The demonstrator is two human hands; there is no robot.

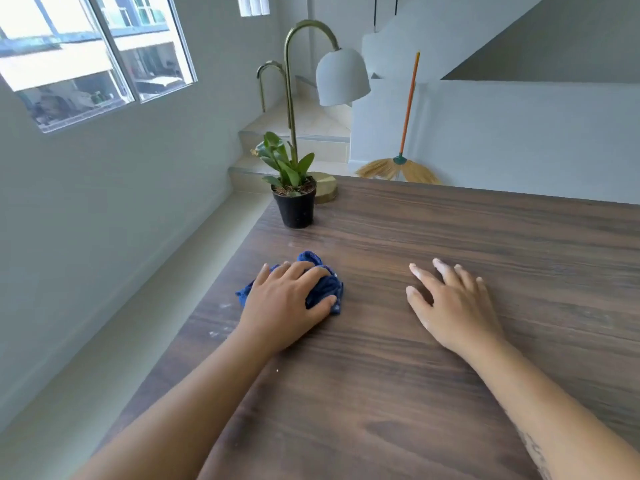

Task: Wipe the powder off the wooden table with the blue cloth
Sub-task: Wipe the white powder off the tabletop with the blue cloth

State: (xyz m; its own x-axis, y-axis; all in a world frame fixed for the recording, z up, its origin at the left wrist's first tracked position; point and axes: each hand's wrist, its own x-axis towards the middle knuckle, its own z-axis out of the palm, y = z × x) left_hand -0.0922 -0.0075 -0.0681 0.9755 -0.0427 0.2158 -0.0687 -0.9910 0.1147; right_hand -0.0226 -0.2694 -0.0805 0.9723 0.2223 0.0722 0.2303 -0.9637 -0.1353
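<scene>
I have both hands down on the counter (pixel 433 358), a dark wood-grain top that fills the lower half of my view. My left hand (pixel 284 303) lies palm down on the cloth (pixel 327 285), a dark blue bunch crumpled on the counter toward its left edge. The fingers (pixel 313 270) curl over the top of the bunch and the thumb presses its near right side, so the hand is gripping the cloth against the wood. A corner of the cloth pokes out to the left under the hand, and another fold shows past the fingertips.

My right hand (pixel 453 306) rests flat on the bare wood, well apart from the cloth, with its fingers spread loosely and holding nothing. There is white dust on the tips of those fingers.

What I can see of the powder (pixel 218 332) is slight: a few pale smears and specks near the left edge of the counter, just beside my left wrist, and a faint whitish haze on the wood beyond the cloth, toward the pot. One tiny white speck sits near my left forearm.

At the far left corner of the counter stands a plant (pixel 289 168) in a black pot (pixel 296 209), upright, with the brass base of a lamp (pixel 341 76) just behind it. A broom (pixel 405 133) leans on the wall past the far edge. A window (pixel 93 53) is up on the left wall.
</scene>
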